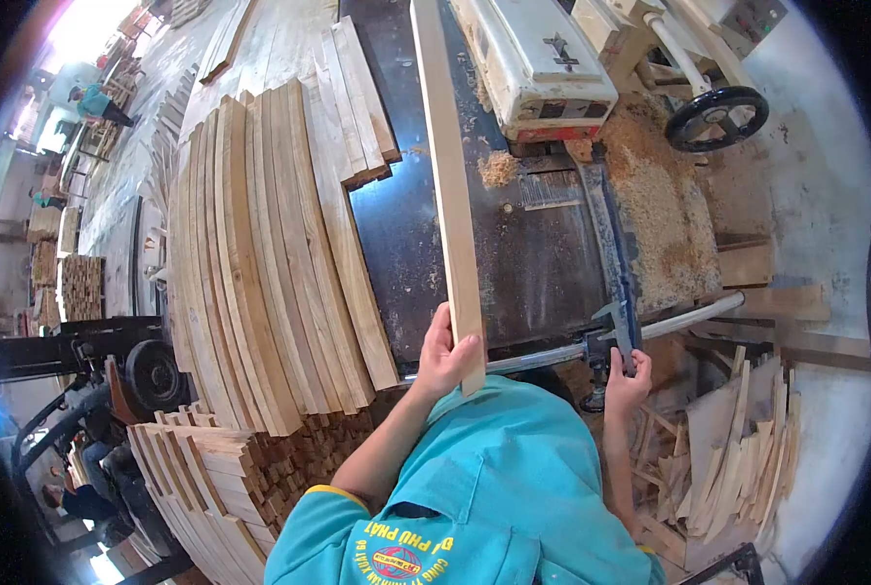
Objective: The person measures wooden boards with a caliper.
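My left hand (448, 356) is closed around the near end of a long, pale wooden board (447, 185). The board stretches away from me over the dark machine table (396, 239). Lower right, my right hand (628, 382) grips a grey caliper (620, 330), its jaws pointing away from me beside the metal fence (609, 234). The caliper is apart from the board. My fingers hide its lower part.
Several wooden boards (260, 253) lie side by side left of the table, above a stack of lumber (211, 478). A cream machine housing (543, 68) and black handwheel (716, 119) stand far right. Sawdust (665, 205) and offcuts (748, 458) lie right. People work far left.
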A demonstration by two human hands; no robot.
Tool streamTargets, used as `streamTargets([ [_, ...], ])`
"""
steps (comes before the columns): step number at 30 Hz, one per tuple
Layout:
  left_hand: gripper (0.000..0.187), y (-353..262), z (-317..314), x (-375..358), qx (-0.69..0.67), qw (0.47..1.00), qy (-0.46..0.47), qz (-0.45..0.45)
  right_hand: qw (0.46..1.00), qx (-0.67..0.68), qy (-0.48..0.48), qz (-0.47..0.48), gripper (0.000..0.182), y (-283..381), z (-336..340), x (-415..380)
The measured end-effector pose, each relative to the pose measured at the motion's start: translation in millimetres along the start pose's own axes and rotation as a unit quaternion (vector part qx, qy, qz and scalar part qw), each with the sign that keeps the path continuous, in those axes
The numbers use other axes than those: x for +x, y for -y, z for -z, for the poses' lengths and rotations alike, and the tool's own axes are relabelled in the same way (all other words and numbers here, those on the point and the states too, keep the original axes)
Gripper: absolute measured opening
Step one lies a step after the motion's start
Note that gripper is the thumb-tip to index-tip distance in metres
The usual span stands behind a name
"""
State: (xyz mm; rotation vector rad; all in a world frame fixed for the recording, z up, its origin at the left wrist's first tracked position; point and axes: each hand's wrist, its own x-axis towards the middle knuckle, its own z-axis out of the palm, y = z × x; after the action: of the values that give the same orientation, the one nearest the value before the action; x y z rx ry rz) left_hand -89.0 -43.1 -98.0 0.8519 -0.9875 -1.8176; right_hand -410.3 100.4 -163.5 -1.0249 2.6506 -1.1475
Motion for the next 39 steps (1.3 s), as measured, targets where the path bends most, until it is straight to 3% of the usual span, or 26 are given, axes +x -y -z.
streamTargets([
  [6, 0.06, -26.2, 7.8, -7.0, 0.021, 0.994, 0.098, -0.037, 0.998, 0.06, -0.002, 0.003, 0.033, -4.8, 3.0, 1.8],
  [8, 0.064, -34.9, 3.6, -7.8, 0.01, 0.99, 0.139, -0.036, 0.989, 0.135, -0.003, 0.057, 0.034, 7.4, 9.1, 2.7],
  [9, 0.064, -36.8, 1.9, -8.1, 0.009, 0.989, 0.145, -0.034, 0.99, 0.133, -0.01, 0.055, 0.034, 13.6, 12.0, 4.1],
  [11, 0.063, -40.7, -0.7, -10.0, -0.015, 0.978, 0.208, 0.0, 0.981, 0.138, -0.016, 0.135, 0.034, 25.7, 20.1, 6.0],
  [13, 0.063, -45.6, -3.2, -12.4, 0.006, 0.976, 0.218, 0.02, 0.983, 0.132, -0.011, 0.126, 0.036, 38.4, 32.8, 7.3],
  [19, 0.056, -66.4, -25.8, -11.9, 0.073, 0.951, 0.288, 0.085, 0.938, 0.291, 0.013, 0.186, 0.041, 90.8, 71.9, 10.6],
  [24, 0.057, -71.4, -40.2, -8.6, 0.159, 0.929, 0.325, 0.075, 0.93, 0.227, 0.02, 0.288, 0.038, 131.8, 91.1, 19.8],
  [27, 0.057, -72.9, -47.7, -7.4, 0.161, 0.919, 0.339, 0.116, 0.94, 0.173, 0.036, 0.291, 0.038, 143.1, 101.5, 14.1],
  [34, 0.058, -49.8, -65.3, -9.2, 0.122, 0.916, 0.333, 0.186, 0.96, 0.107, 0.012, 0.257, 0.039, 124.9, 105.3, 10.6],
  [36, 0.071, -52.2, -79.4, -12.7, 0.045, 0.917, 0.283, 0.276, 0.968, 0.105, 0.012, 0.23, 0.038, 120.8, 101.9, 9.7],
  [39, 0.077, -43.8, -86.9, -15.9, 0.032, 0.923, 0.277, 0.264, 0.976, 0.091, 0.014, 0.197, 0.039, 118.5, 100.0, 10.6],
])
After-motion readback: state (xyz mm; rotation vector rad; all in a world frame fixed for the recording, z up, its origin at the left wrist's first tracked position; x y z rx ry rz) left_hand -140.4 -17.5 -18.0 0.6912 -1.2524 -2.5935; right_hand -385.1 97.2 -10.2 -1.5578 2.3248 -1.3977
